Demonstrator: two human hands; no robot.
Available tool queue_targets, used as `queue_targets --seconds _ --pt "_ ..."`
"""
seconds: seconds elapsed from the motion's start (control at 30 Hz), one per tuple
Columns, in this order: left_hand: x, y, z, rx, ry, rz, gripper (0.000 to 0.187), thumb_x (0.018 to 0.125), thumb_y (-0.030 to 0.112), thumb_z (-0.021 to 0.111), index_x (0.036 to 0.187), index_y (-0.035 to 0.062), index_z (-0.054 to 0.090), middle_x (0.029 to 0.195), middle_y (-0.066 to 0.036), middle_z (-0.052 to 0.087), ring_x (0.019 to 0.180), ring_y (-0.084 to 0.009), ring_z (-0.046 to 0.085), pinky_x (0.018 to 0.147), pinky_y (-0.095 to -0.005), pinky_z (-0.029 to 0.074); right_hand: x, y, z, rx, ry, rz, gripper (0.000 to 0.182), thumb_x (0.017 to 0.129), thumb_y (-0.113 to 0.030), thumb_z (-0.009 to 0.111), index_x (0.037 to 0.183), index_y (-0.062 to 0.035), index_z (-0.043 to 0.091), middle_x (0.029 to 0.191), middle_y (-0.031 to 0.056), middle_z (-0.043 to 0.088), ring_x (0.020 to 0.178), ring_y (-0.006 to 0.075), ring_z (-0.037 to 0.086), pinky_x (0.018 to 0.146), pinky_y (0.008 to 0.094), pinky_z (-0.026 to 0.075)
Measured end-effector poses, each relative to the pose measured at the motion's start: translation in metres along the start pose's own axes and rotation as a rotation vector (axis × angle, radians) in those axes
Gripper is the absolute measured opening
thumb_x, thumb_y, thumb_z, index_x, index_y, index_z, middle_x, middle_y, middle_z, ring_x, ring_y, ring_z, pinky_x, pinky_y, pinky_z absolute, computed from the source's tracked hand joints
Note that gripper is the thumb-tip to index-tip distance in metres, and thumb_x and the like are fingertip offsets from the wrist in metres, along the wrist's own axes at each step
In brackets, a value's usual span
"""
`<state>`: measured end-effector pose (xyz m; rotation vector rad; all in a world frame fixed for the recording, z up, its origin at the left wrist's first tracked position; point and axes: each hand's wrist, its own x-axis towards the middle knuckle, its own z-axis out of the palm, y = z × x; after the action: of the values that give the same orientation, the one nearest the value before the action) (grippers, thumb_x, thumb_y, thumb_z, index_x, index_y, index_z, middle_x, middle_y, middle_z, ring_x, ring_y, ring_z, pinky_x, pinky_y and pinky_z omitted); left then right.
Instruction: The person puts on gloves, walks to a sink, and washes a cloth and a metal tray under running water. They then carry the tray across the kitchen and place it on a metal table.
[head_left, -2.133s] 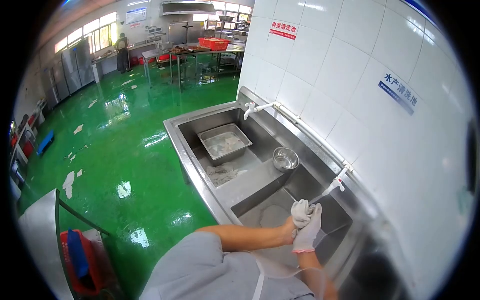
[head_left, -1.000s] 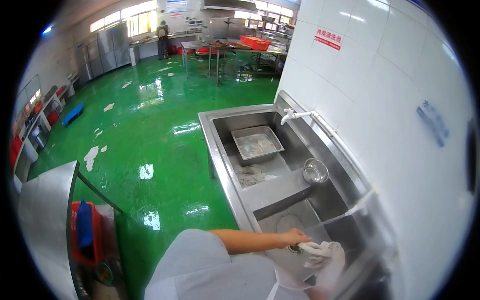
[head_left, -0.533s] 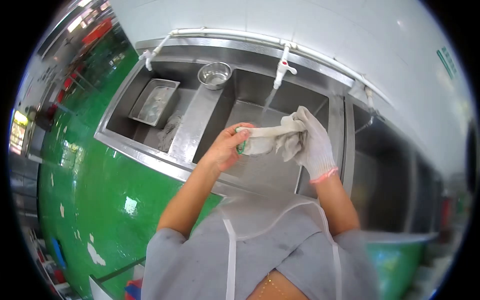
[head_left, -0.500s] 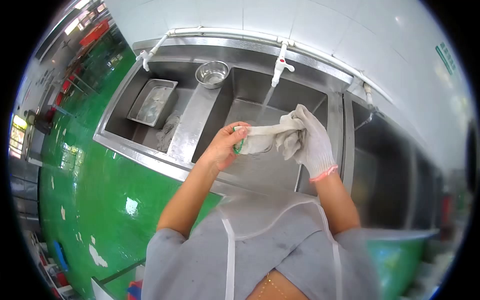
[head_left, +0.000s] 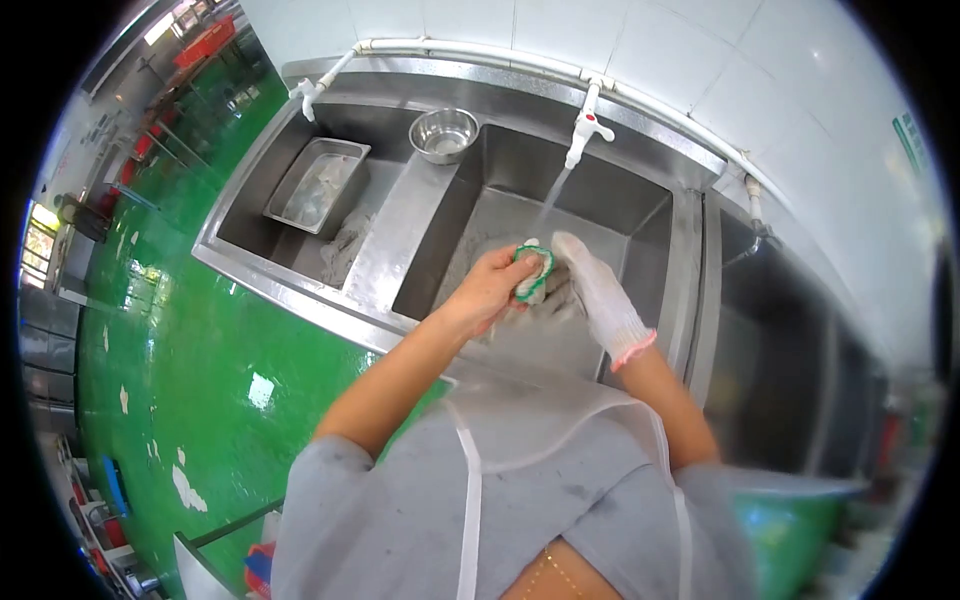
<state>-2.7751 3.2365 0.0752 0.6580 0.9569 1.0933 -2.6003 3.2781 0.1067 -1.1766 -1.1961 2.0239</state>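
My bare left hand [head_left: 497, 286] pinches a wet, greyish-white knit work glove with a green-edged cuff [head_left: 534, 275]. The cuff faces up, with my thumb at its opening. My right hand [head_left: 597, 290] wears a white knit glove with a pink cuff and is closed against the other side of the loose glove, whose greyish fingers [head_left: 561, 298] hang between my hands. My right fingertips are partly hidden. Both hands are over a steel sink basin [head_left: 640, 225], just below a white tap [head_left: 582, 138] from which water runs.
A round steel bowl [head_left: 443, 136] stands on the ledge between basins. In the left basin are a rectangular steel pan [head_left: 319, 186] and a greyish wet cloth-like heap [head_left: 347, 245]. Another white tap [head_left: 306, 96] is at left. The green floor [head_left: 230, 340] looks wet.
My hands have come closer together, and the stretched glove is now bunched between them. Its green cuff has turned upward. The view has shifted slightly.
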Motion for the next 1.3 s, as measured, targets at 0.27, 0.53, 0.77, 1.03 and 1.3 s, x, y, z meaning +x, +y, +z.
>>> queue_targets --seconds 0.27,0.53,0.77,1.03,1.3 --pt "0.001 0.035 0.008 0.515 0.062 0.080 0.021 0.096 0.017 0.055 0.109 0.0010 0.059 0.071 -0.006 0.065 0.054 -0.0084 0.053 0.051 -0.0228 0.043 0.012 -0.037 -0.010 -0.430 0.052 -0.074 0.029 0.086 -0.021 0.066 0.105 0.0002 0.067 0.082 0.0080 0.068 0.063 0.0144 0.064 0.051 0.0277 0.049" --pt "0.009 0.077 0.009 0.773 0.015 0.804 0.015 0.096 0.011 0.058 0.110 0.0056 0.064 0.085 -0.003 0.063 0.072 -0.0073 0.057 0.064 -0.0227 0.047 0.020 -0.052 -0.035 -0.049 -0.078 -0.041 0.021 0.088 -0.019 0.062 0.099 -0.0014 0.067 0.088 0.0069 0.069 0.070 0.0145 0.066 0.054 0.0253 0.051" --pt "0.002 0.101 0.052 1.546 -0.424 1.308 0.027 0.067 0.013 0.080 0.087 0.0073 0.064 0.090 -0.006 0.058 0.097 -0.0284 0.055 0.086 -0.0402 0.045 0.011 -0.062 -0.021 0.133 -0.014 0.028 0.016 0.090 -0.012 0.058 0.096 -0.0001 0.066 0.082 0.0041 0.065 0.070 0.0116 0.065 0.055 0.0265 0.051" --pt "0.016 0.097 0.049 1.389 -0.589 0.785 0.026 0.079 0.017 0.073 0.068 0.0014 0.055 0.060 -0.006 0.050 0.059 -0.0256 0.046 0.060 -0.0352 0.042 -0.005 -0.082 -0.007 -0.562 0.003 -0.037 0.023 0.086 -0.016 0.066 0.104 -0.0027 0.068 0.089 0.0040 0.067 0.073 0.0114 0.060 0.059 0.0292 0.048" --pt "0.030 0.062 0.009 0.819 -0.039 0.174 0.027 0.092 0.024 0.065 0.081 0.0002 0.068 0.066 0.005 0.053 0.063 -0.0045 0.044 0.056 -0.0268 0.036 0.012 -0.031 -0.018 -0.367 0.462 -0.240 0.031 0.082 -0.028 0.068 0.095 -0.0005 0.066 0.086 0.0077 0.068 0.076 0.0156 0.064 0.068 0.0304 0.050"
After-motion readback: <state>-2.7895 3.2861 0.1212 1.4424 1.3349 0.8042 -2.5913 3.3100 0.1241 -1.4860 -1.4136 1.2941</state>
